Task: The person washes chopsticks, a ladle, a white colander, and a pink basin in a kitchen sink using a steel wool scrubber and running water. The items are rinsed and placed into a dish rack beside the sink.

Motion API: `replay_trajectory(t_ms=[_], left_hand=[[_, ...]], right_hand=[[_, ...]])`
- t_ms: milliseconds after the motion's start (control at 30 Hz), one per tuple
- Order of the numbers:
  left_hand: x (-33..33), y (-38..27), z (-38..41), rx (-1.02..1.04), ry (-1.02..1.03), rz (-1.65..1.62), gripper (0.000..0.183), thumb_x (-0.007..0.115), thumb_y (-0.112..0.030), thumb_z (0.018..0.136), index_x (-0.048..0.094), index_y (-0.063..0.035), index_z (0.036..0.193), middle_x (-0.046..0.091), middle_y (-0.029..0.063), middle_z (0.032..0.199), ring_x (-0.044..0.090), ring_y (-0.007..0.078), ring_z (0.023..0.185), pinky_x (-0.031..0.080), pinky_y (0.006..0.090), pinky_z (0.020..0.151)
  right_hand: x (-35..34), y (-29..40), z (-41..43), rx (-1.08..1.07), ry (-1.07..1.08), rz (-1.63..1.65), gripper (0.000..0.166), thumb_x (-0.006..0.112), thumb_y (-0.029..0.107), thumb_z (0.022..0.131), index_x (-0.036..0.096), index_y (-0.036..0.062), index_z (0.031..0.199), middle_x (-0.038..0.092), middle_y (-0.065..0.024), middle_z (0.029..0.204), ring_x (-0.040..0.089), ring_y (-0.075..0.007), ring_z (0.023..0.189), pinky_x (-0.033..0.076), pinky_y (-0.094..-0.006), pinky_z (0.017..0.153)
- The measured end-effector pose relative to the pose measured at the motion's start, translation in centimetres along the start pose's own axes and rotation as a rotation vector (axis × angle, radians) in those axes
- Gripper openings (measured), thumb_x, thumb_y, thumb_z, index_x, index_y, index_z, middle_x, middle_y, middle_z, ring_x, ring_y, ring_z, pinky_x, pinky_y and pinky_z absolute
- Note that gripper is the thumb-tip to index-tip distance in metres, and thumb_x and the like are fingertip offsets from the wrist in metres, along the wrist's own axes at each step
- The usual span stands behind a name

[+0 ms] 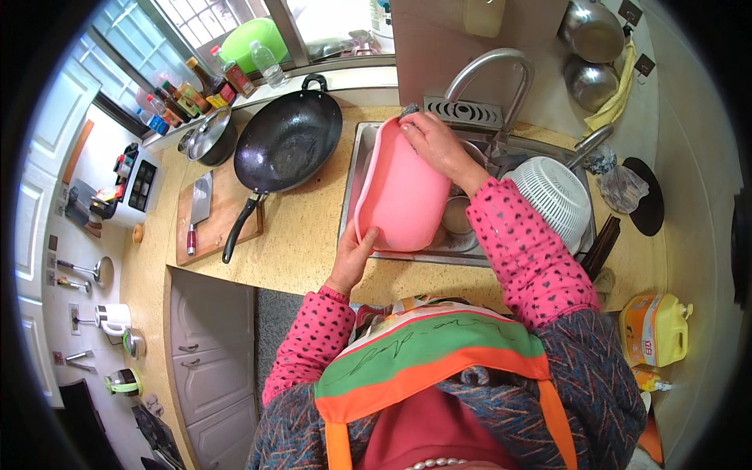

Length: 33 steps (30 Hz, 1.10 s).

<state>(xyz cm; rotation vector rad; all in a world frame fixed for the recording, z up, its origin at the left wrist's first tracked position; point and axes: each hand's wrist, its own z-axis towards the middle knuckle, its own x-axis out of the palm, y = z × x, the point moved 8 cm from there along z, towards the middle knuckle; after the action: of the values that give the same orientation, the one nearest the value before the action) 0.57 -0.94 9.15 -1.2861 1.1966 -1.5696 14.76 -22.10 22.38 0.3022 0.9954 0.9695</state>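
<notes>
A pink plastic basin [402,197] is tilted on its side over the stainless steel sink [470,257]. My left hand [354,254] grips its near rim, thumb on the wall. At the basin's far end, my right hand [432,138] presses a grey steel wool scourer [409,110] against the rim; the fingers partly cover it. Behind the basin a metal bowl [457,215] shows low in the sink. Right of my right forearm lies an upturned white plastic colander [555,197]. The curved faucet [499,56] rises behind the sink.
Left of the sink, a black wok [291,141] rests partly over a wooden cutting board [229,235] with a cleaver [201,200]. A lidded pot [211,138] and sauce bottles [176,103] stand by the window. A yellow detergent jug [652,329] is at the right.
</notes>
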Motion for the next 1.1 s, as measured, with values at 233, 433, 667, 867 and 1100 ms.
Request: replay_trajectory(t_ms=[233,433,667,867,1100], left_hand=[[0.8,-4.6,2.4,0.166,-0.002,0.359,0.03,0.061,-0.012,0.108,0.059,-0.0001,0.136,0.066,0.003,0.12,0.06,0.012,0.108,0.05,0.0292,0.095],[1.4,-6.4,3.0,0.279,-0.115,0.347,0.03,0.058,-0.011,0.109,0.056,-0.0008,0.138,0.068,0.0081,0.117,0.061,0.0159,0.107,0.051,0.0328,0.095],[-0.5,-4.7,0.0,0.26,-0.098,0.423,0.027,0.054,-0.016,0.113,0.061,-0.0001,0.134,0.068,0.0056,0.118,0.06,0.0134,0.106,0.049,0.0305,0.096],[-2.8,-0.8,1.3,0.019,-0.1,0.212,0.035,0.052,-0.026,0.115,0.061,-0.0009,0.137,0.069,0.0003,0.121,0.06,0.0089,0.108,0.05,0.0287,0.097],[-3.0,-0.7,2.6,0.118,-0.194,0.115,0.038,0.052,-0.027,0.115,0.06,-0.0005,0.14,0.068,0.0031,0.126,0.06,0.0102,0.111,0.05,0.03,0.099]], right_hand=[[0.5,8.5,-5.1,-0.217,-0.15,-0.218,0.026,0.072,0.022,0.094,0.067,0.0081,0.116,0.064,-0.0173,0.112,0.063,-0.039,0.11,0.049,-0.0505,0.098],[4.1,11.4,-7.3,-0.288,-0.039,-0.253,0.034,0.067,0.02,0.096,0.064,0.0122,0.129,0.063,-0.0178,0.12,0.063,-0.0351,0.114,0.046,-0.0526,0.105],[1.7,-4.3,2.0,0.376,0.24,-0.083,0.032,0.057,0.027,0.104,0.069,0.0056,0.125,0.064,-0.0199,0.128,0.065,-0.0397,0.113,0.053,-0.0466,0.098],[2.4,5.5,-4.2,-0.168,-0.082,-0.2,0.029,0.071,0.022,0.093,0.071,0.01,0.119,0.064,-0.0163,0.118,0.065,-0.0372,0.11,0.055,-0.0453,0.095],[-2.1,-6.0,-2.9,0.242,-0.16,-0.145,0.024,0.069,0.019,0.093,0.073,0.0069,0.114,0.07,-0.0131,0.114,0.072,-0.031,0.094,0.058,-0.043,0.084]])
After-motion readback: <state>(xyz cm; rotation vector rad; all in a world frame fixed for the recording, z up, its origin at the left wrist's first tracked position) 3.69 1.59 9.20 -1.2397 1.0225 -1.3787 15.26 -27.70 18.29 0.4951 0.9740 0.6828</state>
